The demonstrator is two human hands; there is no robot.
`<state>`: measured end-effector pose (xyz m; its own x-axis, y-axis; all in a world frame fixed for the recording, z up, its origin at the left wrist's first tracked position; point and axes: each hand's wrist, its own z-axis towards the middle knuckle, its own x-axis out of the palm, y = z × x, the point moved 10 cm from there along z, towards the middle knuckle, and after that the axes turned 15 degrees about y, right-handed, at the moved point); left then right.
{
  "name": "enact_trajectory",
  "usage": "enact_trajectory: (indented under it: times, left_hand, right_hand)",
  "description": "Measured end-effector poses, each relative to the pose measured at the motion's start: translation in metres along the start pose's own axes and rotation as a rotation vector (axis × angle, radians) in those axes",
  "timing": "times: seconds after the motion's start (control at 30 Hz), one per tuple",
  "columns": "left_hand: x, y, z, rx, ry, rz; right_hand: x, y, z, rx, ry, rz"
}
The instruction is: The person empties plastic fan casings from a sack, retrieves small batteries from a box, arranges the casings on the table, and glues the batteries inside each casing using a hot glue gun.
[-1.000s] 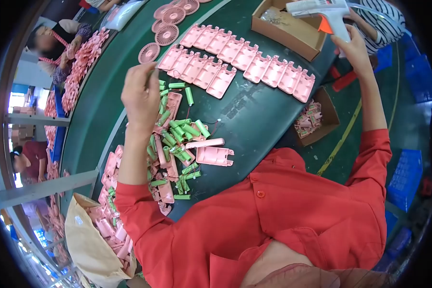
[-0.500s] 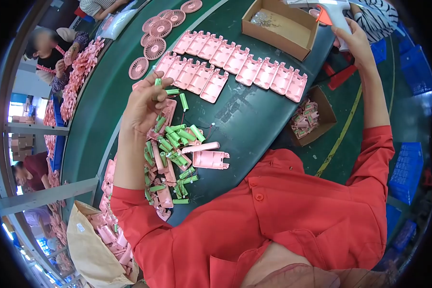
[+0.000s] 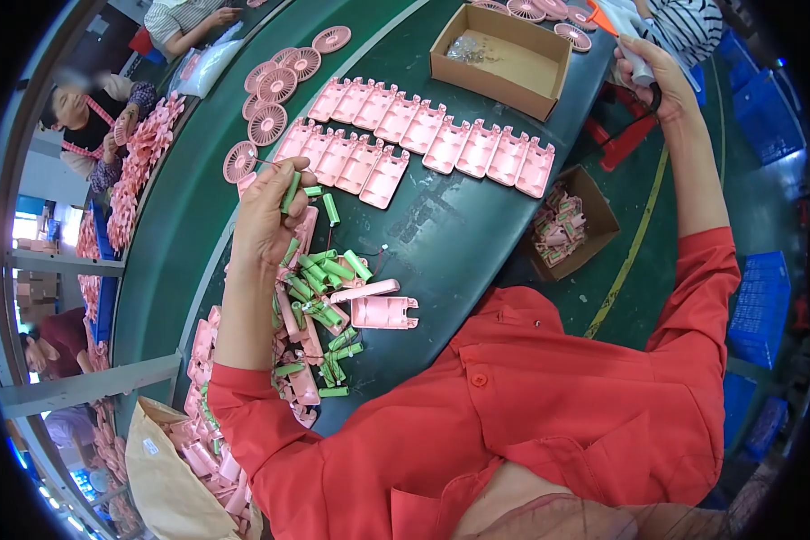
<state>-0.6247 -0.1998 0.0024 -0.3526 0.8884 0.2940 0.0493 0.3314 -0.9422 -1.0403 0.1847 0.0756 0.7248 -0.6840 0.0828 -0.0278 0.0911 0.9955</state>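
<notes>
Between the thumb and fingers of my left hand (image 3: 265, 211) is a green battery (image 3: 291, 193), held above the left part of the green table. My right hand (image 3: 657, 79) is wrapped round the handle of a white and orange glue gun (image 3: 637, 61) at the upper right. Two rows of pink shells (image 3: 450, 144) lie open side up on the table. Below my left hand is a heap of green batteries (image 3: 315, 274) with thin wires, mixed with pink parts. One separate pink shell (image 3: 384, 312) lies at the heap's right edge.
A cardboard box (image 3: 499, 67) stands at the table's far side. Pink round grilles (image 3: 276, 85) lie at the upper left. Another carton (image 3: 594, 220) with pink pieces is below the table edge. A paper sack (image 3: 166, 477) stands lower left. Co-workers sit at the left and top.
My left hand has turned and now shows a green battery in its fingers. My right hand has lowered slightly with the glue gun, which is tilted differently. The view has shifted, showing more grilles at the top.
</notes>
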Motion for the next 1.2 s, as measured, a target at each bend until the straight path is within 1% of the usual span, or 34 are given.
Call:
enact_trajectory:
  times: [0.07, 0.13, 0.17, 0.27, 0.4, 0.47, 0.5, 0.57, 0.6, 0.63, 0.67, 0.7, 0.73, 0.77, 0.8, 0.9, 0.97, 1.03, 1.07, 1.13, 1.2]
  left_hand:
    - [0.001, -0.002, 0.000, 0.008, 0.001, 0.018]
    - [0.003, -0.004, 0.000, -0.008, -0.022, 0.123]
    - [0.006, -0.004, 0.001, -0.001, -0.018, 0.121]
    - [0.010, -0.004, 0.003, -0.009, 0.005, 0.291]
    - [0.014, -0.004, 0.005, -0.001, 0.026, 0.328]
    - [0.020, -0.003, 0.004, -0.023, 0.062, 0.306]
    - [0.020, -0.002, 0.003, -0.027, 0.063, 0.307]
    - [0.024, -0.004, 0.003, 0.024, 0.082, 0.367]
    - [0.027, -0.001, 0.004, 0.019, 0.088, 0.371]
    - [0.027, 0.000, 0.003, 0.025, 0.052, 0.453]
    - [0.026, 0.000, 0.003, 0.033, 0.016, 0.536]
    - [0.025, 0.002, 0.004, 0.029, 0.022, 0.541]
    - [0.028, -0.004, 0.004, 0.075, 0.020, 0.704]
    - [0.034, -0.011, 0.003, 0.123, 0.018, 0.866]
    - [0.031, -0.006, 0.002, 0.047, 0.005, 0.816]
    - [0.036, -0.006, -0.001, 0.048, -0.012, 0.790]
    - [0.037, -0.008, 0.001, 0.052, -0.022, 0.842]
    - [0.038, 0.000, 0.005, -0.029, -0.007, 0.808]
    - [0.041, 0.000, 0.006, -0.030, -0.002, 0.810]
    - [0.051, -0.006, 0.008, 0.044, -0.001, 0.948]
    - [0.050, 0.000, 0.011, 0.035, 0.023, 0.911]
  right_hand:
    - [0.002, 0.000, 0.002, 0.060, 0.066, 0.138]
    - [0.000, 0.009, 0.002, 0.041, 0.079, 0.171]
    - [0.000, 0.013, 0.001, 0.031, 0.091, 0.207]
    - [0.002, 0.023, -0.003, -0.024, 0.057, 0.249]
    - [0.004, 0.020, -0.003, -0.009, 0.034, 0.270]
    - [-0.001, 0.011, -0.003, 0.029, -0.042, 0.214]
    - [-0.004, 0.004, 0.000, 0.032, -0.043, 0.216]
    - [0.009, 0.000, 0.006, 0.079, 0.090, -0.114]
    - [0.010, -0.004, 0.007, 0.074, 0.060, -0.277]
    - [0.003, -0.014, 0.016, 0.094, 0.006, -0.383]
    - [0.009, -0.021, 0.019, 0.074, -0.029, -0.387]
    - [0.015, -0.026, 0.022, 0.055, -0.064, -0.389]
    - [0.015, -0.033, 0.024, 0.057, -0.070, -0.384]
    - [0.016, -0.038, 0.029, 0.084, -0.055, -0.469]
    - [0.017, -0.041, 0.031, 0.111, -0.037, -0.555]
    - [0.016, -0.050, 0.033, 0.150, -0.050, -0.554]
    - [0.016, -0.057, 0.034, 0.170, -0.030, -0.550]
    - [0.014, -0.063, 0.038, 0.185, -0.014, -0.549]
    - [0.012, -0.070, 0.039, 0.220, -0.017, -0.530]
    - [0.007, -0.076, 0.037, 0.257, -0.024, -0.512]
    - [0.007, -0.081, 0.033, 0.337, 0.009, -0.491]
